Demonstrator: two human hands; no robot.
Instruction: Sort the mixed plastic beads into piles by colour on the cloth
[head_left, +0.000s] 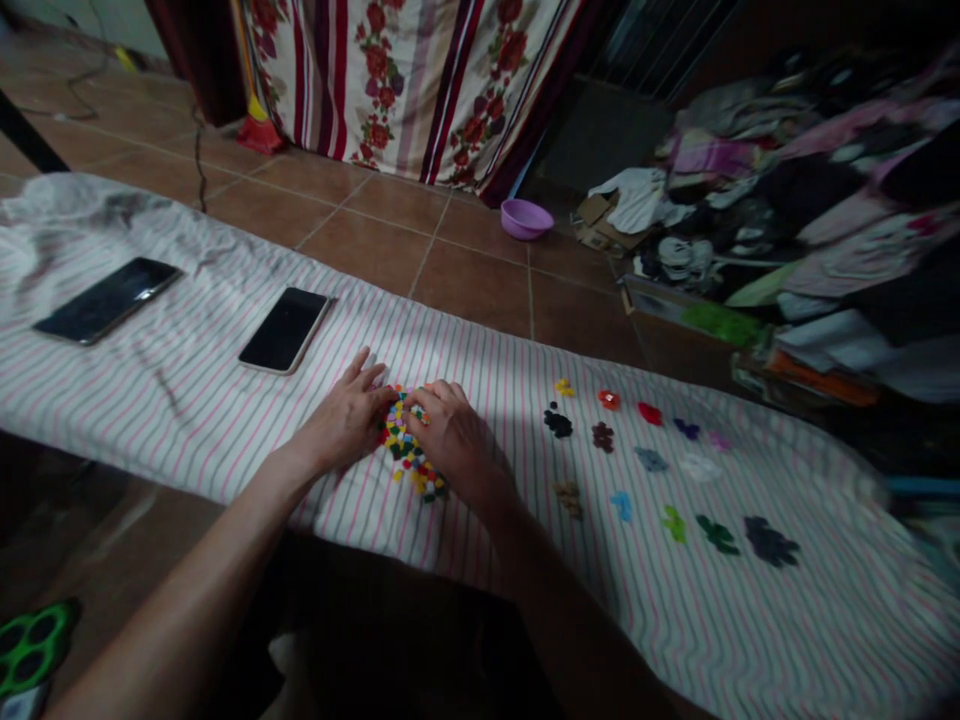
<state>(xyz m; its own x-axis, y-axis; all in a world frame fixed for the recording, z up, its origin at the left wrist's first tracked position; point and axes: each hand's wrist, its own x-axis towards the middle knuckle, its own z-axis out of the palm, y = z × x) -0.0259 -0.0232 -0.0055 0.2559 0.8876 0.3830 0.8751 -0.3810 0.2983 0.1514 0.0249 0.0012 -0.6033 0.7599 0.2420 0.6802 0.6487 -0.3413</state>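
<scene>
The white cloth with pink and grey stripes (480, 345) is covering the tabletop; a dragging forearm could be rucking it, mixing the separate colours. The left hand (346, 418) and right hand (459, 442) are touching the heap of small multicoloured pieces (411, 452), which is lying between them near the close edge; a hard sweep could be spilling it. Fingers are curling over the pieces, hiding whether either grip is pinching any. Two black-screened phones (106, 300) (285, 330) are lying leftward; fourteen small single-colour clusters (771, 541) are sitting rightward. Heaped pieces are overlapping beyond counting.
</scene>
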